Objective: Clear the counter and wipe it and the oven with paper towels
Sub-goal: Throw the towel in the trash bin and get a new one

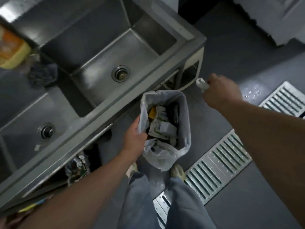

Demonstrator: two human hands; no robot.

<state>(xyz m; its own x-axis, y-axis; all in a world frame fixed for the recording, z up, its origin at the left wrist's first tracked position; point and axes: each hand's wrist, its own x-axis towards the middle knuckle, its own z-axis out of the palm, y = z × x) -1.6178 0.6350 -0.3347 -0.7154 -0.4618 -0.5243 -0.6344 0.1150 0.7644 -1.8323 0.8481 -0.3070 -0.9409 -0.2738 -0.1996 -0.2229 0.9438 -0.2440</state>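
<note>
Hands were seen from above, both arms bare and stretched forward. At far left, a yellow sponge (14, 55) and a dark crumpled cloth (43, 75) lay on the counter beside a steel double sink (99, 47), smooth and dull grey, each basin with a round drain. Left hand (134, 139) was curled closed on the rim of a thin, wrinkled white plastic bag (184, 129), held open and stuffed with cartons and scraps. Right hand (220, 90) was extended past the bag, clenched in a fist around a crumpled white paper towel (202, 84), only one end showing. Ribbed metal floor grates (217, 166) were set into the grey floor at right.
</note>
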